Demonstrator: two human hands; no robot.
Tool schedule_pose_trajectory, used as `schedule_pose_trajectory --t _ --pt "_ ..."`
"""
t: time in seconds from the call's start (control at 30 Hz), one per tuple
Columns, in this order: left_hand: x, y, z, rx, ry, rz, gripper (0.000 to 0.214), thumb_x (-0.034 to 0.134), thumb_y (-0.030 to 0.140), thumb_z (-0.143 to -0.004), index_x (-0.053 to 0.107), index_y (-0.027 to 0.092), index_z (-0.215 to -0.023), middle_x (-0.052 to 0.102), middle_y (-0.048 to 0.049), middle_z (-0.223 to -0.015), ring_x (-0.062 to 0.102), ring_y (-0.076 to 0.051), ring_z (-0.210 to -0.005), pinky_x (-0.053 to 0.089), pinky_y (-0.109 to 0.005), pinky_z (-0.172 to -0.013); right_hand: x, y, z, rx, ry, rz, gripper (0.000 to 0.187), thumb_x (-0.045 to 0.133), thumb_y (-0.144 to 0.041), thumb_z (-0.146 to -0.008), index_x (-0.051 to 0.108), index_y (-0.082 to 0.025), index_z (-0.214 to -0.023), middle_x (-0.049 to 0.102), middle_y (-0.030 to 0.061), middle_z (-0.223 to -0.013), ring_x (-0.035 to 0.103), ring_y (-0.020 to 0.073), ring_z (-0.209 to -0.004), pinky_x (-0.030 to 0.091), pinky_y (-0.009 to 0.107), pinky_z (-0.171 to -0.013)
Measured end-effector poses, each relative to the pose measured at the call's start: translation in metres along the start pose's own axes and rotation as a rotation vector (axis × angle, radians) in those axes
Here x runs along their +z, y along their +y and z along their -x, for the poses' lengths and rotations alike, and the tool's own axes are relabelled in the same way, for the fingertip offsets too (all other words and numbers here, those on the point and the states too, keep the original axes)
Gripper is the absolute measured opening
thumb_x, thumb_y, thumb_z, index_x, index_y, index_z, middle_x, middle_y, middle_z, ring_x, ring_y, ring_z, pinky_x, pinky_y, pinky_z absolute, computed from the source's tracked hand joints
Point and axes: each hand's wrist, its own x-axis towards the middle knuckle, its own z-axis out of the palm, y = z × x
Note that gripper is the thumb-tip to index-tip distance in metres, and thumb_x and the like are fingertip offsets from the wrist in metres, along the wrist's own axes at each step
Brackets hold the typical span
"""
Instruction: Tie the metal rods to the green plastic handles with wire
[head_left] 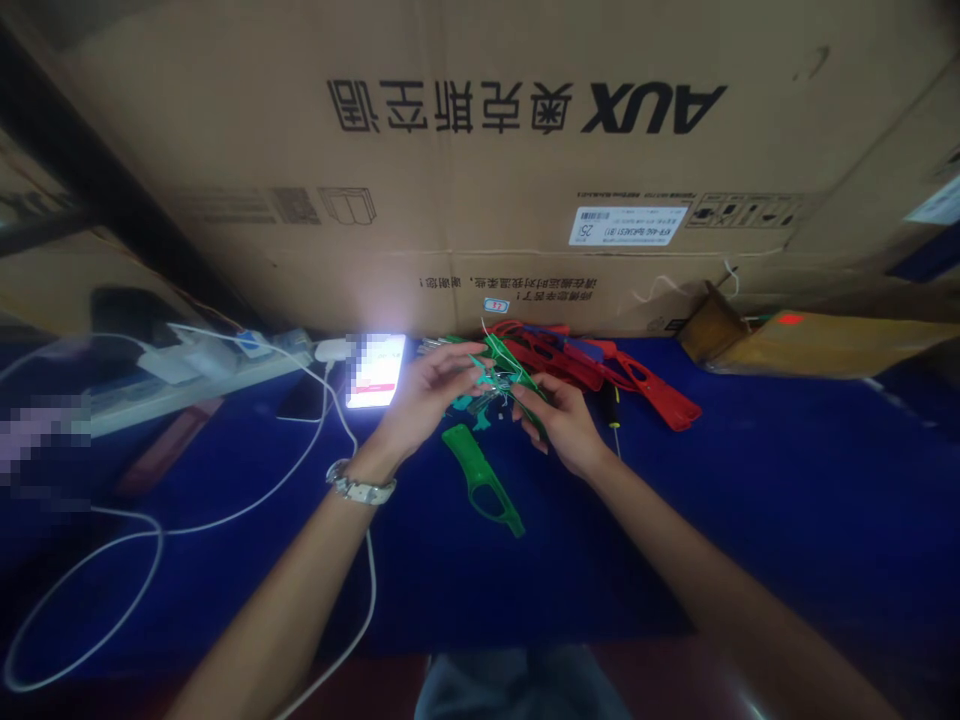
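Note:
My right hand (559, 420) is closed around a green plastic casing half (534, 405), shaped like the shell of a long-necked lighter. My left hand (439, 385) pinches a small teal plastic piece (484, 377) against that casing, and both hands nearly meet there. Thin metal parts show between the fingers, too small to name. Just below, a loose green casing half (484, 480) with an oval opening lies on the blue table. More teal pieces (480, 415) are scattered under my hands, partly hidden by them.
Red casings (652, 388) are heaped behind my right hand, beside a yellow-and-black screwdriver (615, 410). At left are a lit phone (379, 370), a power strip (202, 370) and looping white cables (161, 560). A large cardboard box (465, 200) walls off the back.

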Motion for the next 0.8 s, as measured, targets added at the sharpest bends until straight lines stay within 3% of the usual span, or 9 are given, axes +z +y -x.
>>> schedule_pose_trajectory --t 0.17,0.37,0.57,0.8 --pt "0.002 0.000 0.001 0.039 -0.008 -0.044 0.027 0.076 0.026 -0.082 0.070 0.022 -0.109 0.076 -0.0043 -0.102 0.072 -0.016 -0.090 0.061 -0.031 -0.086 0.000 0.002 0.000 -0.030 0.009 0.023 0.039 0.077 -0.051 -0.077 0.055 -0.020 -0.077 0.063 -0.0043 -0.062 0.042 0.0051 -0.036 0.032 0.016 -0.027" --pt "0.005 0.000 0.001 0.085 0.096 -0.106 0.039 0.080 0.026 -0.075 0.069 0.022 -0.113 0.073 -0.0011 -0.089 0.071 -0.014 -0.081 0.061 -0.029 -0.081 0.001 0.003 0.000 -0.058 0.000 0.046 0.039 0.077 -0.052 -0.078 0.056 -0.020 -0.078 0.064 -0.0039 -0.063 0.042 0.0048 -0.034 0.032 0.017 -0.026" --pt "0.018 -0.006 0.003 0.092 0.278 -0.072 0.022 0.082 0.026 -0.074 0.068 0.019 -0.089 0.073 -0.0022 -0.084 0.069 -0.014 -0.075 0.060 -0.027 -0.066 0.003 0.002 0.002 -0.077 -0.005 0.064 0.038 0.076 -0.052 -0.079 0.056 -0.020 -0.076 0.063 -0.0038 -0.062 0.040 0.0046 -0.033 0.031 0.018 -0.026" --pt "0.025 -0.012 0.005 0.084 0.293 -0.081 0.018 0.078 0.031 -0.079 0.068 0.019 -0.087 0.072 -0.0007 -0.082 0.069 -0.014 -0.069 0.062 -0.031 -0.072 0.005 0.000 0.004 -0.080 0.026 0.055 0.037 0.076 -0.051 -0.079 0.056 -0.020 -0.078 0.063 -0.0037 -0.062 0.041 0.0049 -0.034 0.033 0.018 -0.026"
